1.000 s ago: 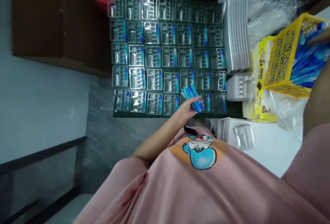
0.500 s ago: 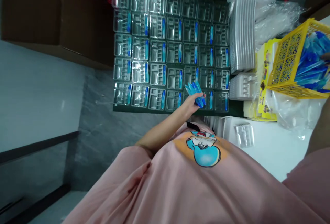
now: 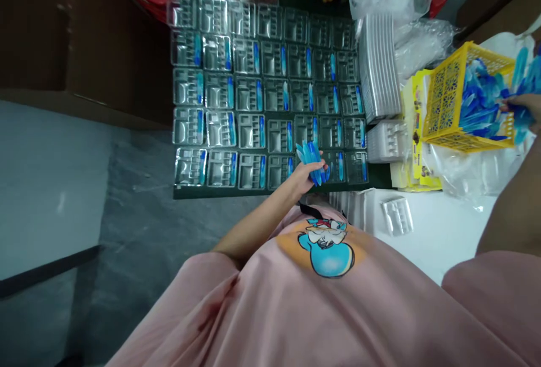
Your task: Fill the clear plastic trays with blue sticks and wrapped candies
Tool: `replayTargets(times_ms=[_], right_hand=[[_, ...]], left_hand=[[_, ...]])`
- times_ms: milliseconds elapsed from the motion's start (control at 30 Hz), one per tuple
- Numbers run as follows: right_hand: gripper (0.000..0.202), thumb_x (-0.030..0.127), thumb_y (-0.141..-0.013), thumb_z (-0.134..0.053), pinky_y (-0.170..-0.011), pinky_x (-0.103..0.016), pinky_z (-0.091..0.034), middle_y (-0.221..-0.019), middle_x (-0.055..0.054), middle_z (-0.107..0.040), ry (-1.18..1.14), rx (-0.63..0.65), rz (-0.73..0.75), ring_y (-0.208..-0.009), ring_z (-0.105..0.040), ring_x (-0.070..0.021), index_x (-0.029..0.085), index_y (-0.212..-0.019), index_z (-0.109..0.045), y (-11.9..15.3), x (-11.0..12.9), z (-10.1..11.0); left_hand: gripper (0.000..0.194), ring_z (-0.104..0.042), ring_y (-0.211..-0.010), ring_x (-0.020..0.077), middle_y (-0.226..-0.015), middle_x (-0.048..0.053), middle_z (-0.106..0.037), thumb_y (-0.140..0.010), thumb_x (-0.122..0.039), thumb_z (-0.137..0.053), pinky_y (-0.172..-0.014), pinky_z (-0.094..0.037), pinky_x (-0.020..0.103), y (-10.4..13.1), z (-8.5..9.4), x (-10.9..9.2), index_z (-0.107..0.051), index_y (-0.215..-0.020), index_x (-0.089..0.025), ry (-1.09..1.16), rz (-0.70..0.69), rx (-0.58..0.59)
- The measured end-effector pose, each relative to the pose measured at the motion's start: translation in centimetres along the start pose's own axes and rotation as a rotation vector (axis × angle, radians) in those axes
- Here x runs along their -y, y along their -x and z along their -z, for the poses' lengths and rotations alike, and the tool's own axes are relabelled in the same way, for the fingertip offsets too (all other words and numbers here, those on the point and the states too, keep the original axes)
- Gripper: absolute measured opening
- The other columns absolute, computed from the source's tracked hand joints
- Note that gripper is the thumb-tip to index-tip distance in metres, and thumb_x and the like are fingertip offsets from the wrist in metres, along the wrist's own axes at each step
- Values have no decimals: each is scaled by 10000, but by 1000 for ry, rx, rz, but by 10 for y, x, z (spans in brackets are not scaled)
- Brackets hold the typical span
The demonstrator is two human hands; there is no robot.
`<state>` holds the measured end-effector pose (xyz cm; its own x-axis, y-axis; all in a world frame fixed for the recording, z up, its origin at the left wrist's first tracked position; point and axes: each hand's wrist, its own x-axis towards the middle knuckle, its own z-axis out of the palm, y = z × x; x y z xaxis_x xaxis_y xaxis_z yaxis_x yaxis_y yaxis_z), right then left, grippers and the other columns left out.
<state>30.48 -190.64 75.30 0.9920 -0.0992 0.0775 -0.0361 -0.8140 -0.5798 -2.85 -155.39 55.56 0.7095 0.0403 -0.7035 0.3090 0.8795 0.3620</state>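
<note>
- Left fingers (image 3: 316, 166) closed on blue sticks (image 3: 310, 154), at the near desk (image 3: 203, 193) edge.
- Right fingers (image 3: 513, 100) curled round more by the basket (image 3: 439, 96), apparently gathering; lifting calls for secure grip.

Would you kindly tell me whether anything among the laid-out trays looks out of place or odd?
In the second row from the top, the rightmost clear tray shows no blue piece, whereas its six neighbours each have one. Nothing looks clearly spilled or damaged.
</note>
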Motion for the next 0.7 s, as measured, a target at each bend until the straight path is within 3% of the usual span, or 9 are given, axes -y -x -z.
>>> replayTargets(times_ms=[100, 200, 267, 367, 467, 533, 600, 700], right_hand=[[255, 169, -758, -779, -734, -390, -542, -1177, -253, -672, -324, 151, -97, -664, -647, -94, 99, -1000, -735, 42, 7, -8], [293, 208, -641, -851, -728, -337, -537, -989, -138, -739, -549, 291, -53, -679, -656, -113, 141, -900, -731, 97, 13, -36], [373, 291, -541, -901, -682, -297, -525, -811, -53, -728, -646, 442, -118, -654, -644, -120, 161, -841, -722, 140, 11, -68], [426, 387, -546, -890, -739, -321, -535, -802, -25, -723, -721, 733, -241, -697, -656, -143, 180, -868, -703, 206, 1, -130], [499, 443, -479, -897, -774, -355, -539, -793, -30, -727, -744, 814, -392, -704, -663, -165, 181, -849, -690, 262, -10, -194], [533, 443, -474, -891, -797, -358, -532, -806, -33, -728, -792, 841, -453, -702, -664, -165, 179, -890, -685, 291, -13, -227], [522, 454, -502, -870, -797, -357, -528, -825, -40, -729, -842, 889, -471, -704, -664, -167, 179, -901, -679, 315, -12, -249], [437, 455, -576, -818, -779, -348, -526, -831, -46, -727, -836, 972, -428, -713, -667, -176, 174, -874, -667, 341, -5, -264]], left_hand=[[591, -652, -709, 147, -776, -4, -683, -588, -94, -796, -685, -504, 280, 1, 8, 1, -634, -1149, -186, -1, -13, -10], [547, -643, -695, 145, -774, 2, -685, -601, -109, -795, -666, -498, 274, -2, 15, 0, -647, -1122, -182, -12, -11, -22], [498, -636, -675, 135, -753, -1, -682, -608, -107, -786, -642, -493, 257, -9, 21, -2, -659, -1084, -182, -23, -10, -50], [446, -638, -652, 130, -705, -8, -671, -604, -94, -777, -624, -497, 244, -28, 32, -7, -663, -1028, -174, -42, -8, -127], [418, -626, -606, 124, -648, -20, -652, -573, -93, -796, -619, -501, 247, -43, 41, -9, -662, -965, -154, -91, -14, -180], [395, -615, -598, 123, -661, -5, -668, -543, -111, -823, -636, -507, 262, -45, 44, -6, -670, -906, -141, -136, -7, -141], [400, -612, -611, 129, -715, 27, -700, -506, -150, -855, -663, -515, 286, -40, 45, 0, -685, -867, -127, -169, 18, -44], [447, -614, -618, 149, -738, 54, -713, -456, -228, -895, -674, -521, 320, -26, 46, 10, -701, -841, -112, -227, 17, 58]])
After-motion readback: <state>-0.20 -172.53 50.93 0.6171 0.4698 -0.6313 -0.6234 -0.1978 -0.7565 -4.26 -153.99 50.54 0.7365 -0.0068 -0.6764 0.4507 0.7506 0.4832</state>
